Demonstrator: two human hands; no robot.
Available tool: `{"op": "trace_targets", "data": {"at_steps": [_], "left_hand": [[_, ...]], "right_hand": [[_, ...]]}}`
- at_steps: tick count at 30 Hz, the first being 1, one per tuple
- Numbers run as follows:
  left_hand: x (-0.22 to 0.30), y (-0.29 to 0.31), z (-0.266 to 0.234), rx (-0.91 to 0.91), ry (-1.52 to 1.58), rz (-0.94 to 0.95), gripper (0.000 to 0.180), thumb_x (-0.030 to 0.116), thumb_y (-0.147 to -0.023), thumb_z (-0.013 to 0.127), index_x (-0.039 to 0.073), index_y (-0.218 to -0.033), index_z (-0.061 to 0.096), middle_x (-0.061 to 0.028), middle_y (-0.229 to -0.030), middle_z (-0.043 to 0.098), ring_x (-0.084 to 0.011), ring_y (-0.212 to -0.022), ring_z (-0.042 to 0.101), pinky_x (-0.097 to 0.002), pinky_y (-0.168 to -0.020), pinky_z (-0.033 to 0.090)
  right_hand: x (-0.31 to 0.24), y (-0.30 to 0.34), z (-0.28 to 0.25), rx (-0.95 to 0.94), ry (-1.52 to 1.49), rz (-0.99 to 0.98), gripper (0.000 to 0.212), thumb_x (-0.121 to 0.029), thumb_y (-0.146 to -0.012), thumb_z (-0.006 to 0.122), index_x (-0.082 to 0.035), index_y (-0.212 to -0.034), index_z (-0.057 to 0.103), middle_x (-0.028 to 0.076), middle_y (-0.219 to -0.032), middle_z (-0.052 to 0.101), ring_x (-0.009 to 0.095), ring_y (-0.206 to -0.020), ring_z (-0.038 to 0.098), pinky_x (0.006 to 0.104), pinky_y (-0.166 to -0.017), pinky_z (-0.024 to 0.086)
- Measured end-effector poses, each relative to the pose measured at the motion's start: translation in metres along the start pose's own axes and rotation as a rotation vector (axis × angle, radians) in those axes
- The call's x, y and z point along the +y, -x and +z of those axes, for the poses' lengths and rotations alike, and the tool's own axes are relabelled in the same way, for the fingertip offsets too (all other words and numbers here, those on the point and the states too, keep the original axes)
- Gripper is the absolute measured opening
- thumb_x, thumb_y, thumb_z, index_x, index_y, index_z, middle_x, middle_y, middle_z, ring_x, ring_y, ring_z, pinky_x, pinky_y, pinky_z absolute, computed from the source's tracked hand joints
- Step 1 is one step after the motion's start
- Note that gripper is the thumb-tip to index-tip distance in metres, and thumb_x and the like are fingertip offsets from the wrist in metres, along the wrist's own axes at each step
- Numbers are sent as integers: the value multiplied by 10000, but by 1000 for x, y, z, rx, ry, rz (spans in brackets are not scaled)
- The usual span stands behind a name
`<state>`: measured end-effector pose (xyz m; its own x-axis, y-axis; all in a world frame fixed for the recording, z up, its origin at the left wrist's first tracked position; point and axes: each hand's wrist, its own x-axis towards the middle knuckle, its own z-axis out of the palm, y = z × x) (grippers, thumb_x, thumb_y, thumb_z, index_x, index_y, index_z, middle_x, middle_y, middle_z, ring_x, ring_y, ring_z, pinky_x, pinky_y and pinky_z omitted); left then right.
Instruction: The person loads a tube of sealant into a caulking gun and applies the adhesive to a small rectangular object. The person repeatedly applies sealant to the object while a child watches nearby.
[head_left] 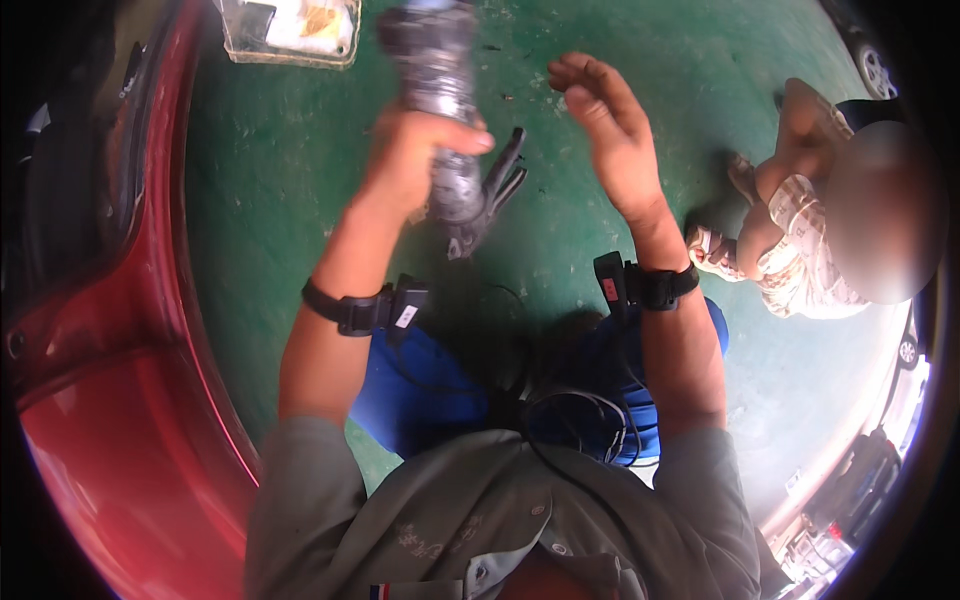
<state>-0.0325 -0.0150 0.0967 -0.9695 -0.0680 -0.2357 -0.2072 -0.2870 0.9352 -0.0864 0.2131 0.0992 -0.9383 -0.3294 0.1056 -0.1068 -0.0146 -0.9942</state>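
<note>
Grey-green shirt [450, 520] nearest, along the lower edge; blue trousers [400, 395] beyond it, with dark and pale cables [615, 415] looping over the lap. Black wrist strap with small box on each forearm: left strap [355, 315], right strap [668, 288].

Left grip [410, 155] closed round the middle of a long grey tool [440, 85], thumb across its front. Tool is up off the green floor [545, 290], left of centre, near upright in view; body looks wrapped in shiny film or tape, two dark prongs [500, 185] sticking out at its lower right. Top end blurred and cut by the upper edge, exact kind can't be told.

Right grip [615, 120] raised to the right of the tool, well apart from it, wide, fingers loosely bent, nothing in it.

Red car [110, 440] down the left side, glossy panel, dark window area. On the right, another person [800, 250] low to the floor, patterned pale shorts, sandals. Clear-sided tray [290, 60] at upper left, white and brownish contents. Car wheel [878, 72] at upper right; more vehicles [865, 480] at lower right rim.
</note>
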Motion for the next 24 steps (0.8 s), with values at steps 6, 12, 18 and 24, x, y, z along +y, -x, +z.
{"op": "trace_targets", "data": {"at_steps": [6, 12, 18, 24], "left_hand": [[52, 6, -65, 0, 545, 80, 389, 74, -769, 664, -56, -1132, 608, -226, -1039, 648, -416, -1026, 627, -584, -1004, 504], [71, 19, -134, 52, 654, 69, 430, 210, -807, 755, -55, -1114, 613, -221, -1043, 671, -426, -1024, 637, -604, -1040, 466], [84, 31, -162, 405, 572, 269, 263, 138, -802, 793, 1, -980, 657, -221, -921, 702, -425, -887, 687, -630, -922, 537], [91, 15, -140, 645, 621, 303, 323, 175, -822, 866, 39, -1022, 652, -197, -952, 681, -411, -920, 675, -637, -940, 537]], "right_hand": [[36, 16, -5, -358, 870, -388, 805, 97, -766, 552, -148, -1529, 482, 165, -1497, 569, 391, -1411, 508, 458, -1191, 422], [18, 1, -50, -267, 807, -193, 682, -36, -831, 708, -115, -1488, 542, 196, -1439, 606, 372, -1324, 585, 429, -1100, 495], [9, 19, -71, -428, 704, 165, 392, -132, -870, 721, -29, -1247, 697, 227, -1075, 749, 367, -997, 741, 456, -896, 579], [11, 48, -10, -887, 568, 9, 441, -213, -893, 724, -18, -1285, 674, 234, -1139, 735, 400, -1051, 714, 464, -937, 567]]}}
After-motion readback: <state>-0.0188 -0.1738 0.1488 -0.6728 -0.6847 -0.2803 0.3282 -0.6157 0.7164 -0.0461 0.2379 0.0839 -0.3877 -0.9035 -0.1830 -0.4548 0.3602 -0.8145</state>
